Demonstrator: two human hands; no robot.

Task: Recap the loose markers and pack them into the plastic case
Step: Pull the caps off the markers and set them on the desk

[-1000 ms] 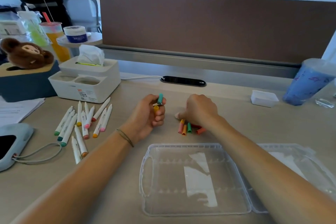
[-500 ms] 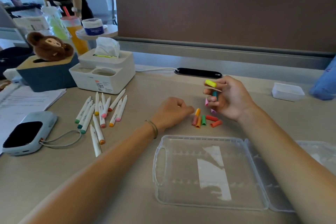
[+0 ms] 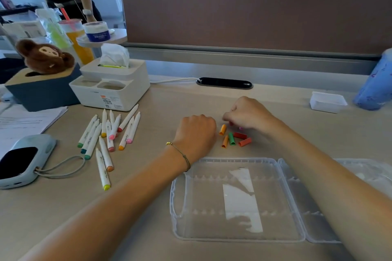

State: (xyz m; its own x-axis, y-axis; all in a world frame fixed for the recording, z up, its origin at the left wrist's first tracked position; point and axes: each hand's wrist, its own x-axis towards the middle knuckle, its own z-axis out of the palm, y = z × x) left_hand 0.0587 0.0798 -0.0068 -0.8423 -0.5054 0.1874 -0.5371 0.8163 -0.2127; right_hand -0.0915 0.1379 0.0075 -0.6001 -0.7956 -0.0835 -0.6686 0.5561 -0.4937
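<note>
Nearest us, the clear plastic case lies open flat on the desk, nothing in it but a paper label. Just past its far edge, our left hand rests knuckles-up, grip curled closed; can't tell if anything is inside. Loose caps sit between the hands: two orange, one green, two red. Our right hand has its fingers curled down at the caps; contents of that grip unclear too. Uncapped markers lie scattered at left, well apart from the case. Tissue box behind them.
</note>
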